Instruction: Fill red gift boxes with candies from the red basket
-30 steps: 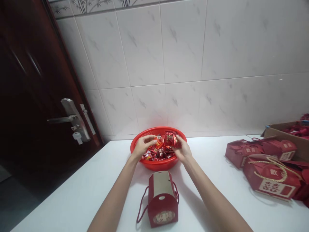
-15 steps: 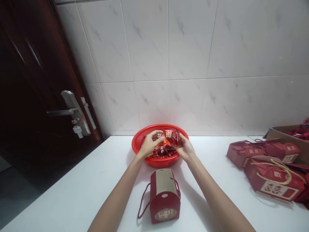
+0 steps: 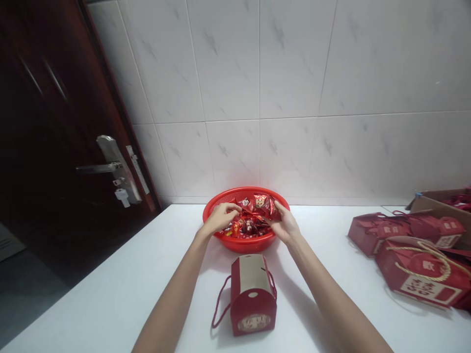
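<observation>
A round red plastic basket (image 3: 246,245) stands near the wall with many shiny red wrapped candies (image 3: 250,226) in it. Over its left side is my left hand (image 3: 222,218), fingers apart above the candies, with nothing seen in its grasp. My right hand (image 3: 284,223) is at the basket's right side, closed on several red candy packets (image 3: 262,202) that it holds up over the rest. In front of the basket a dark red box (image 3: 253,296) with a beige top panel and cord handles stands between my forearms.
Several red gift boxes (image 3: 423,274) with rope handles stand on the white table (image 3: 147,274) at the right. Behind them is a cardboard box (image 3: 430,201) with red items. A tiled wall is at the back, a dark door (image 3: 47,147) at the left.
My left hand has moved left and slightly down, away from the packets at my right hand. The right hand keeps its packets. The view has shifted slightly.
</observation>
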`<action>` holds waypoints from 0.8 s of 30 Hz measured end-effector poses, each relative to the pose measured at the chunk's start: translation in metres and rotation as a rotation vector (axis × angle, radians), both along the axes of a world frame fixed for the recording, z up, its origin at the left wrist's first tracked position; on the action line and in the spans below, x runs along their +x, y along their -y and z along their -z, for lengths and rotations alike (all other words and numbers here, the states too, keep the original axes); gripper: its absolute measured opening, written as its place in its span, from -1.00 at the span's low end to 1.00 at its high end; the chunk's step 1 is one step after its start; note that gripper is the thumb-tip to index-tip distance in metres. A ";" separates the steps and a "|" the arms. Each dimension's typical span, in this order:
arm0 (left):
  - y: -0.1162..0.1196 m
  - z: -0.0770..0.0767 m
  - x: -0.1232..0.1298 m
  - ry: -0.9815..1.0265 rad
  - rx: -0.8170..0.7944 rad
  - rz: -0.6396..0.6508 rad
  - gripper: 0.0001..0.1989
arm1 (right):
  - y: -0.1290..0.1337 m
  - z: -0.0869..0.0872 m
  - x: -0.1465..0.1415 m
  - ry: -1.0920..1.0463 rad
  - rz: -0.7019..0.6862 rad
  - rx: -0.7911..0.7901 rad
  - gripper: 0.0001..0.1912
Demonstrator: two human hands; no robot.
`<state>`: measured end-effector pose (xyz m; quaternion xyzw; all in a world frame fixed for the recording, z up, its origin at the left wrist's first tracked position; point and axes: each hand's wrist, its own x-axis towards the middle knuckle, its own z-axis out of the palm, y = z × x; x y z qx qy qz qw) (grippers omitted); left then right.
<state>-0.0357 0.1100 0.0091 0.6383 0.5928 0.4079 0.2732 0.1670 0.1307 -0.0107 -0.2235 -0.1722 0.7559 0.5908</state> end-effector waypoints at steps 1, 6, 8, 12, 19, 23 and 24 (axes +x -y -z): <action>-0.001 0.001 -0.001 0.003 0.021 0.003 -0.76 | 0.000 0.000 0.000 -0.003 0.003 -0.006 -0.69; 0.001 0.001 0.013 0.144 0.154 0.161 -0.71 | -0.001 0.003 -0.001 -0.004 -0.031 0.074 -0.82; 0.002 0.000 0.023 0.184 0.165 0.224 -0.67 | 0.000 0.005 0.000 0.006 -0.052 0.107 -0.85; 0.003 -0.001 0.029 0.200 0.157 0.285 -0.64 | 0.002 0.006 0.000 0.048 -0.084 0.145 -0.85; -0.009 0.004 -0.016 0.117 0.138 0.102 -0.68 | -0.005 0.011 0.000 0.020 -0.032 0.090 -0.88; -0.026 0.010 -0.042 -0.043 0.068 -0.044 -0.78 | -0.007 0.012 0.000 -0.029 -0.022 0.053 -0.83; -0.032 0.010 -0.045 -0.088 0.045 -0.048 -0.78 | -0.007 0.013 0.000 -0.038 -0.018 0.052 -0.83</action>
